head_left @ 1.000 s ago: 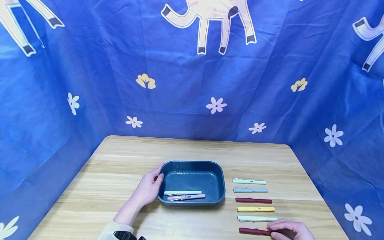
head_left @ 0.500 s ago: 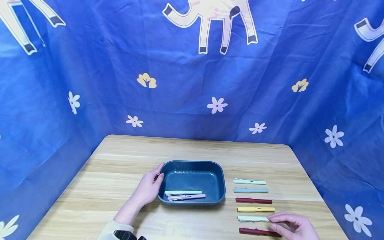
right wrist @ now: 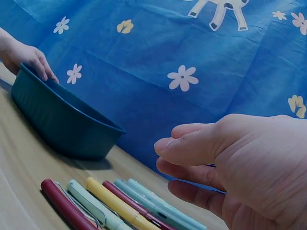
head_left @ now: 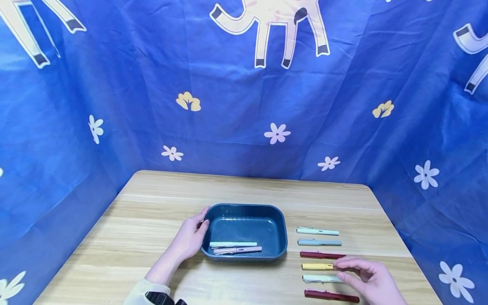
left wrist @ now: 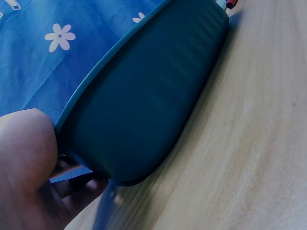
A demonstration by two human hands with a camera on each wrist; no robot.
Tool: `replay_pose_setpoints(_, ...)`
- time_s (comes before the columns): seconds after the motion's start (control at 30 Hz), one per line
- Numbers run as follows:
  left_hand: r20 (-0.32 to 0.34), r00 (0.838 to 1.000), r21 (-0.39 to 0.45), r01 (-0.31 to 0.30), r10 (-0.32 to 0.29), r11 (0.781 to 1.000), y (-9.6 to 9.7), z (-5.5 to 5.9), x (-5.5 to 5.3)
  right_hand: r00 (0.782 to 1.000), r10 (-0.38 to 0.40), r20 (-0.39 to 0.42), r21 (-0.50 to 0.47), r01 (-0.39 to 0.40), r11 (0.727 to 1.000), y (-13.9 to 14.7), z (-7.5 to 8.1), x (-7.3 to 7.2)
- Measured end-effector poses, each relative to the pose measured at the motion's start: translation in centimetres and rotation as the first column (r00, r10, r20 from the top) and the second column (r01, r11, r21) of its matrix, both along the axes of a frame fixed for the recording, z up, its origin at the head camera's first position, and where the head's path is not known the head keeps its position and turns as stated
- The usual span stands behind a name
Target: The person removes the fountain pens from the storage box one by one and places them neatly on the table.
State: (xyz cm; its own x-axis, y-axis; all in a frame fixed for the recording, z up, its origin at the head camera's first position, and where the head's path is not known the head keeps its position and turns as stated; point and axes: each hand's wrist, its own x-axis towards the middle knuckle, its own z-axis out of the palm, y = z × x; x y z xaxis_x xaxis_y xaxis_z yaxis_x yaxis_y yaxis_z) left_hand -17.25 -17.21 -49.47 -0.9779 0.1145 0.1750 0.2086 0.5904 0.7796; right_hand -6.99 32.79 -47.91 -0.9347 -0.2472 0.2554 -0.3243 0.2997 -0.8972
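My left hand (head_left: 190,238) grips the left wall of a dark teal plastic tray (head_left: 249,227), with its thumb at the rim. Inside the tray lie a pale mint pen (head_left: 238,244) and a light purple pen (head_left: 244,249). My right hand (head_left: 370,278) hovers over the right ends of a yellow pen (head_left: 316,266) and a pale green pen (head_left: 319,278), hiding part of both. In the right wrist view its fingers (right wrist: 187,146) are loosely bent above the row, holding nothing.
More pens lie side by side in that row: a dark red pen (head_left: 331,295) nearest, another dark red pen (head_left: 320,254), a light blue pen (head_left: 320,242) and a mint pen (head_left: 318,231) farthest. Blue patterned cloth (head_left: 228,127) surrounds the wooden table (head_left: 167,190).
My right hand has moved away from the nearest dark red pen, past the pale green pen, up to the yellow pen. The pens and tray stay put, and my left hand keeps its grip.
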Motion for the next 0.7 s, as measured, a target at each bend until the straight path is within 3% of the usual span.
replay_pose_setpoints(0.27,0.003,1.0,-0.001,0.0,0.0,1.0,0.0,-0.1,-0.1,0.996,0.078,-0.046,-0.022,-0.079,0.997,-0.8,0.6,-1.3)
replay_pose_setpoints(0.7,0.014,1.0,-0.001,0.0,0.0,1.0,-0.1,0.0,0.0,0.995,0.07,-0.074,-0.146,-0.08,0.986,-4.5,2.0,-4.3)
